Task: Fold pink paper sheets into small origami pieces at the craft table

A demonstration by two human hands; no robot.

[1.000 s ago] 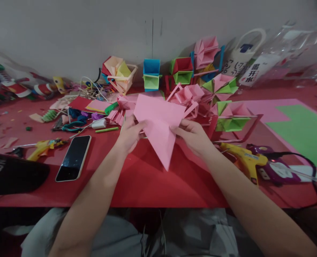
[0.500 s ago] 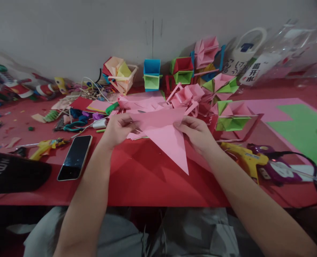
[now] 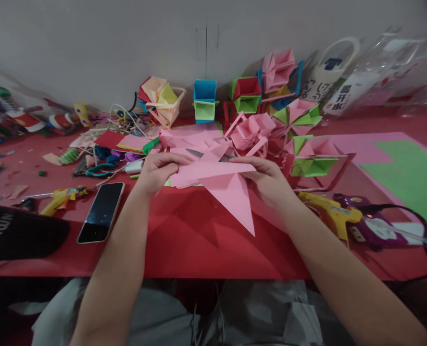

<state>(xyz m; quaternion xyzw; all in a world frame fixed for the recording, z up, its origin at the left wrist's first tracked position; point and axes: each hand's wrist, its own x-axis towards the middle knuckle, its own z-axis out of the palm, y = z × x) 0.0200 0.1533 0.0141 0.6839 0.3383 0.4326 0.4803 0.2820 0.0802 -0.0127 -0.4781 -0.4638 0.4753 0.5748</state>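
A pink paper sheet (image 3: 231, 192) is stretched between my two hands above the red table (image 3: 199, 245). Its upper part is folded over into a band, and a pointed corner hangs down toward the table's front edge. My left hand (image 3: 163, 173) pinches the left end of the band between thumb and fingers. At the right end, my right hand (image 3: 266, 175) grips the paper, its thumb partly hidden behind it. Pink paper pieces (image 3: 195, 137) and the dark blades of scissors (image 3: 194, 153) lie just behind the held sheet.
Folded paper baskets (image 3: 204, 101) stand along the wall. A phone (image 3: 101, 212), a yellow glue gun (image 3: 60, 199) and a black container (image 3: 22, 233) are at left. Another yellow glue gun (image 3: 332, 214) and a purple power strip (image 3: 374, 223) are at right, before green sheets (image 3: 408, 178).
The upper part of the pink sheet has folded down toward me into a band. Both hands have shifted slightly at its ends, and the scissor blades behind show more.
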